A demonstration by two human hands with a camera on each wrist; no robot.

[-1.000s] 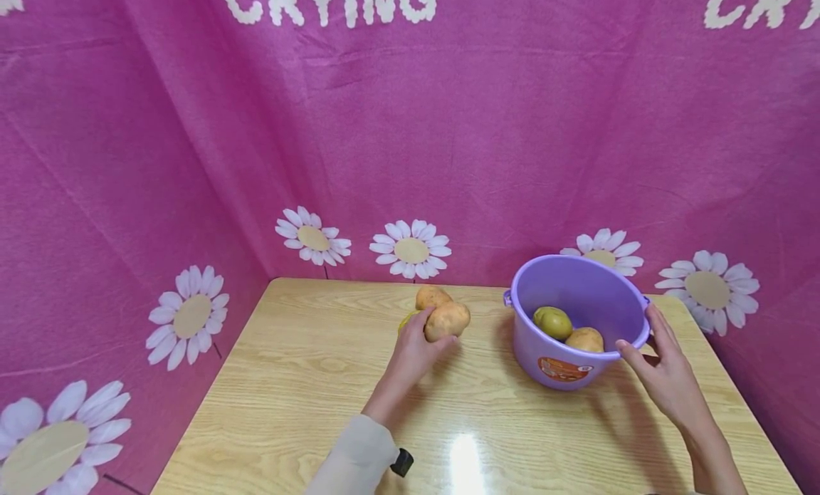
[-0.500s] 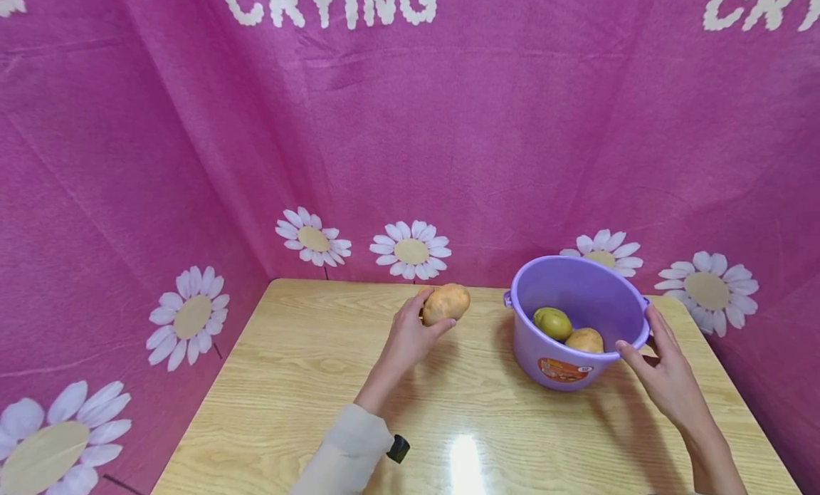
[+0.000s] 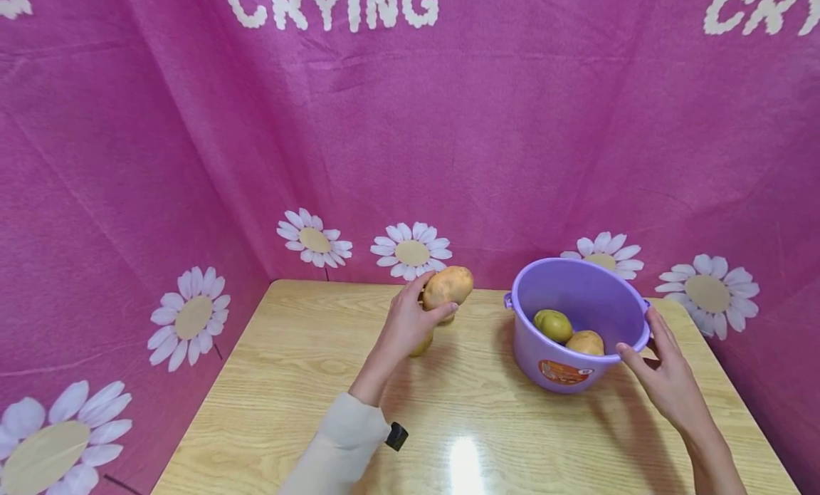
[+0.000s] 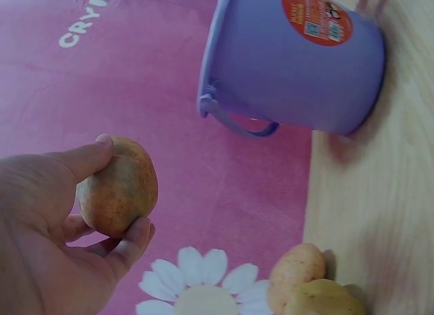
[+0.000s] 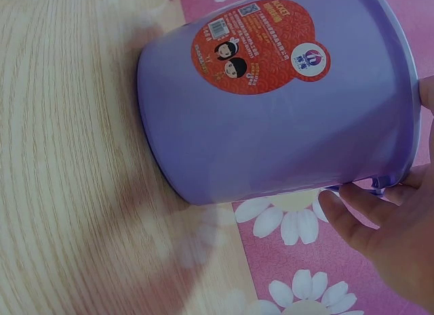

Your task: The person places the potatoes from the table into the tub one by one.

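Note:
My left hand (image 3: 406,324) holds a tan potato (image 3: 448,286) between thumb and fingers, raised above the table. Beneath that hand, a second potato (image 4: 298,274) and a smooth yellow-green rounded item (image 4: 324,299) lie side by side on the table; the head view shows only parts of them. To the right stands a purple bucket (image 3: 544,352), upright. My right hand (image 3: 666,370) grips its rim at the right side, thumb at the front edge. Inside the bucket are an olive-green rounded item (image 3: 554,325) and another potato (image 3: 586,342).
The wood-grain table (image 3: 307,381) reaches back to a pink cloth (image 3: 410,139) with white flowers and lettering, which also hangs at both sides. The bucket's handle (image 4: 237,122) hangs on its left side.
My left hand has lifted the potato up off the table, uncovering part of the yellow-green item below. The right hand and the bucket have stayed in place.

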